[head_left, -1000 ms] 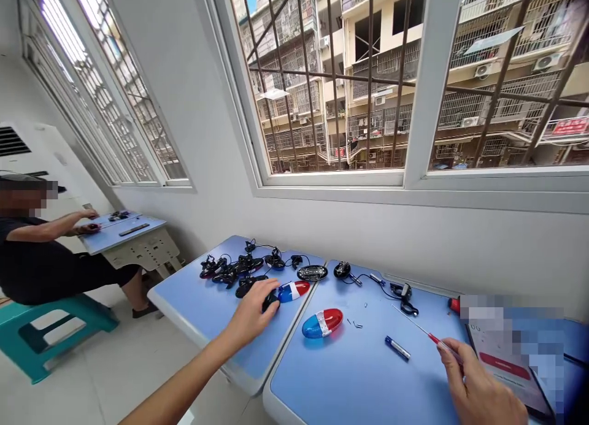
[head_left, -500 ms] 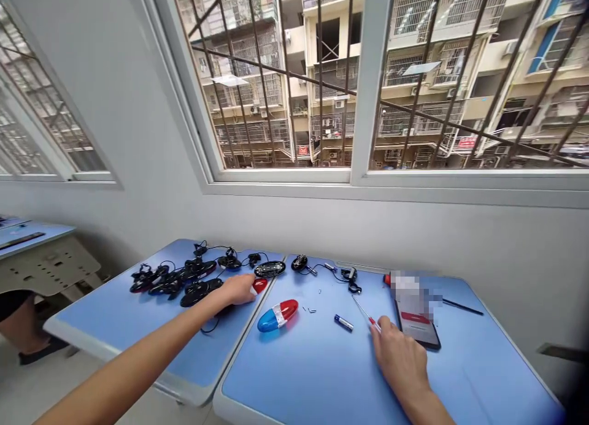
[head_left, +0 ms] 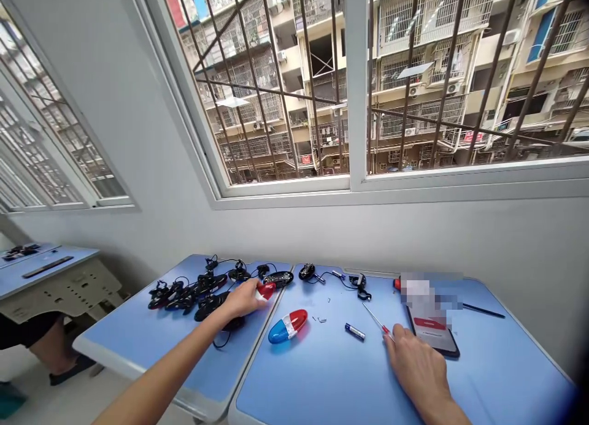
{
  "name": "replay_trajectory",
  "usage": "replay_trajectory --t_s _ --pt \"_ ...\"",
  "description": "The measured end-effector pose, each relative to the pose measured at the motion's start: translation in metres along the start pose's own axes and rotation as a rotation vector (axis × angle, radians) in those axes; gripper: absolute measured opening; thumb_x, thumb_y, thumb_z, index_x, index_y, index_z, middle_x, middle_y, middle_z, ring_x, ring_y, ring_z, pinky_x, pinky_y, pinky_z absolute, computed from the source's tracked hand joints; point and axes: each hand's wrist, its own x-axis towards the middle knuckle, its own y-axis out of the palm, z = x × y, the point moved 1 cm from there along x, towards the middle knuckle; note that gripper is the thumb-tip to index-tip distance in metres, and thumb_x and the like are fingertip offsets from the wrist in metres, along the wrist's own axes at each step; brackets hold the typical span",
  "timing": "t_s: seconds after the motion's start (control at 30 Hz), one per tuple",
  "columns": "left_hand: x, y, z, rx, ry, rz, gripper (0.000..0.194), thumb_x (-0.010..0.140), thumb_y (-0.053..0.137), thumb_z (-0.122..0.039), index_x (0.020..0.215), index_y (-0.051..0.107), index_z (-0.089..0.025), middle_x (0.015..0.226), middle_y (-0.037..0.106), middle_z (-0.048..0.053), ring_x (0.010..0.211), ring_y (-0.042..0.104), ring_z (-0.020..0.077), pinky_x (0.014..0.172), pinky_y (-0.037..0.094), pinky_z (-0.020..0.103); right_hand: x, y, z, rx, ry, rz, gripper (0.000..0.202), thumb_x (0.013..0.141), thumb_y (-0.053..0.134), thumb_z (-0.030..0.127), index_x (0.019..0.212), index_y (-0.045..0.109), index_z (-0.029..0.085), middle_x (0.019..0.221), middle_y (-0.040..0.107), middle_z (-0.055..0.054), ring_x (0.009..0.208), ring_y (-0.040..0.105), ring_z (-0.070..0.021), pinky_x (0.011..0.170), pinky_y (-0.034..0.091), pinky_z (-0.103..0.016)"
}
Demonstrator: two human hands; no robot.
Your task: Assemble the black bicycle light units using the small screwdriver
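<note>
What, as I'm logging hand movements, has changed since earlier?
The left hand moved right, onto the far glossy red-white-blue oval cover, hiding its blue end; its grip is unclear. The right hand still holds the slim red-and-silver screwdriver; the nearer matching cover stayed put.

Oval light cover (head_left: 288,326): red end, clear-white middle band, blue end. Second cover (head_left: 267,290): red and white where visible. Screwdriver (head_left: 377,319): red handle, silver shaft. Battery (head_left: 354,332): dark blue, silver. Surface (head_left: 331,382): light blue, pale grey edging. Phone (head_left: 435,336): black rim, red bar on pale screen. Clip (head_left: 358,282): black.
</note>
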Motion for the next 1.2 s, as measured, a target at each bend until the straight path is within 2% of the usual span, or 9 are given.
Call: replay_trajectory --t_s 0.17,0.33,0.47,0.6,0.73,0.87,0.97,1.07,1.2 --pt "-0.056 -0.014 -0.062 -0.164 0.298 -0.039 0.044 0.077 0.061 -0.035 0.119 0.053 -0.023 0.121 0.059 0.006 0.103 0.058 0.0242 0.085 0.046 0.030 0.001 -0.001 0.000 0.004 0.010 0.002 0.031 0.100 0.035 0.026 0.092 0.063 0.014 0.086 0.071 -0.012 0.075 0.072 -0.0272 0.055 0.047 -0.031" --pt "-0.082 0.033 -0.138 -0.089 0.647 0.098 0.037 0.072 0.064 -0.024 0.108 0.055 -0.022 0.113 0.061 0.006 0.102 0.056 0.0248 0.083 0.047 0.032 0.000 -0.001 0.003 -0.042 0.009 0.024 0.029 0.100 0.039 0.029 0.094 0.062 0.014 0.086 0.070 -0.011 0.075 0.072 -0.0266 0.053 0.045 -0.028" --pt "-0.071 0.060 -0.155 0.032 0.686 0.130 0.036 0.072 0.064 -0.023 0.108 0.055 -0.020 0.116 0.060 0.009 0.106 0.055 0.0281 0.083 0.050 0.038 -0.001 0.000 0.004 -0.048 0.003 0.011 0.026 0.100 0.041 0.029 0.094 0.061 0.015 0.086 0.070 -0.010 0.077 0.072 -0.0248 0.052 0.042 -0.026" --pt "-0.069 0.061 -0.148 0.011 0.728 0.199 0.044 0.076 0.064 -0.023 0.119 0.055 -0.022 0.128 0.057 0.009 0.116 0.053 0.0294 0.092 0.050 0.043 -0.003 0.001 0.005 -0.048 -0.005 0.001 0.024 0.099 0.043 0.030 0.093 0.061 0.015 0.087 0.069 -0.010 0.077 0.071 -0.0242 0.051 0.040 -0.025" --pt "-0.075 0.059 -0.141 -0.041 0.687 0.274 0.070 0.074 0.074 -0.029 0.138 0.046 -0.025 0.151 0.039 0.012 0.135 0.040 0.0344 0.105 0.043 0.049 -0.005 0.001 0.005 -0.044 -0.025 -0.013 0.022 0.098 0.046 0.030 0.093 0.062 0.016 0.090 0.068 -0.009 0.080 0.070 -0.0233 0.051 0.039 -0.025" --pt "-0.066 0.040 -0.125 -0.153 0.695 0.172 0.071 0.079 0.072 -0.031 0.143 0.041 -0.030 0.156 0.034 0.007 0.140 0.035 0.0301 0.113 0.035 0.047 -0.005 0.002 0.005 -0.049 -0.035 -0.012 0.023 0.099 0.045 0.030 0.092 0.062 0.017 0.089 0.068 -0.008 0.080 0.070 -0.0222 0.051 0.038 -0.025" --pt "-0.034 0.011 -0.096 -0.147 0.588 -0.006 0.063 0.086 0.065 -0.027 0.144 0.042 -0.029 0.151 0.042 0.005 0.138 0.039 0.0239 0.115 0.034 0.038 -0.003 0.002 0.004 -0.055 -0.033 -0.007 0.024 0.099 0.044 0.031 0.092 0.062 0.017 0.089 0.068 -0.008 0.079 0.070 -0.0221 0.049 0.037 -0.025" --pt "0.012 -0.011 -0.059 -0.046 0.390 -0.090 0.064 0.084 0.065 -0.022 0.144 0.042 -0.022 0.148 0.045 0.011 0.138 0.038 0.0290 0.114 0.034 0.043 -0.002 0.003 0.004 -0.054 -0.036 -0.007 0.024 0.099 0.043 0.030 0.092 0.062 0.017 0.089 0.069 -0.008 0.078 0.071 -0.0223 0.048 0.037 -0.025" --pt "0.061 -0.007 -0.026 0.019 0.268 -0.050 0.054 0.087 0.068 -0.028 0.136 0.049 -0.016 0.141 0.050 0.015 0.130 0.046 0.0329 0.107 0.040 0.052 0.000 0.006 0.002 -0.059 -0.047 -0.025 0.026 0.100 0.043 0.032 0.091 0.063 0.017 0.087 0.070 -0.007 0.076 0.071 -0.0230 0.048 0.038 -0.026"
